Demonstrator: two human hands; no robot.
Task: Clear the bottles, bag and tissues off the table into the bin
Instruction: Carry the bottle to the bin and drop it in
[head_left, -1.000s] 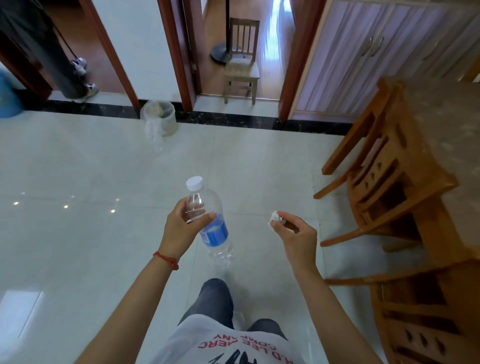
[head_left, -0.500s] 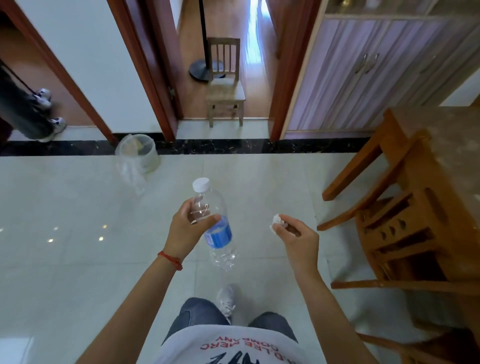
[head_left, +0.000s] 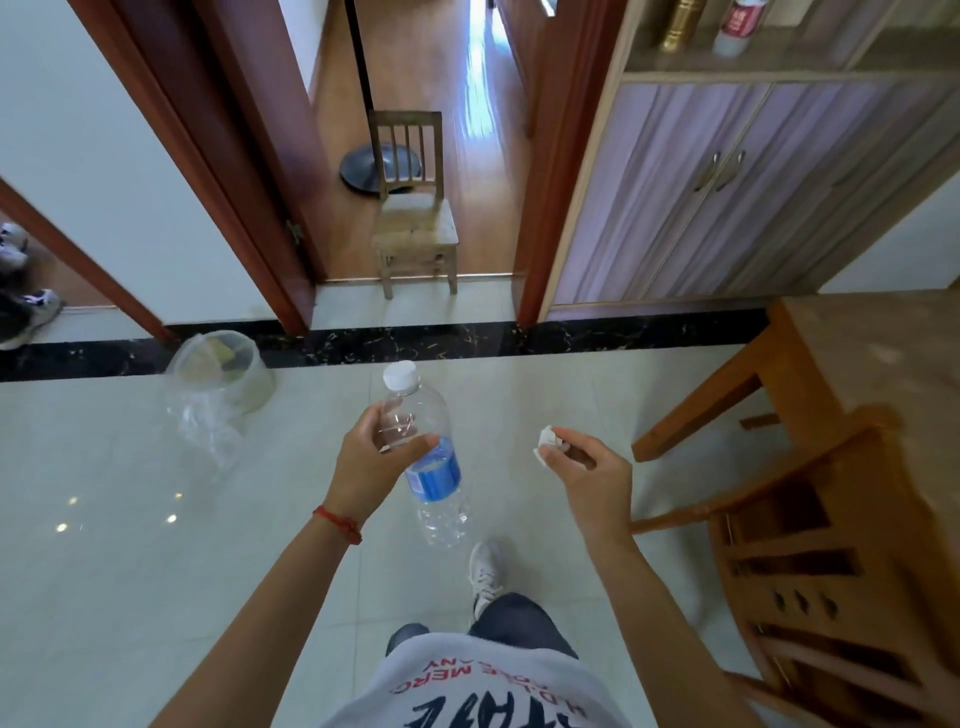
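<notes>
My left hand (head_left: 371, 462) grips a clear plastic bottle (head_left: 423, 452) with a white cap and a blue label, held upright in front of me. My right hand (head_left: 584, 470) pinches a small crumpled white tissue (head_left: 546, 441) between its fingertips. The bin (head_left: 223, 371), a pale round pail lined with a clear plastic bag that spills onto the floor, stands ahead to the left by the dark floor strip. It holds some rubbish. The table (head_left: 878, 358) edge shows at the right.
Wooden chairs (head_left: 810, 545) stand close on my right. A small wooden chair (head_left: 415, 223) sits in the doorway ahead, beside a cabinet (head_left: 727, 192). Another person's shoes (head_left: 26, 312) show at the far left. Pale tiled floor stretches between me and the bin.
I have walked forward: the bin, the doorway and the small chair are nearer and lower in view. Both hands keep the same hold on the bottle and the tissue.
</notes>
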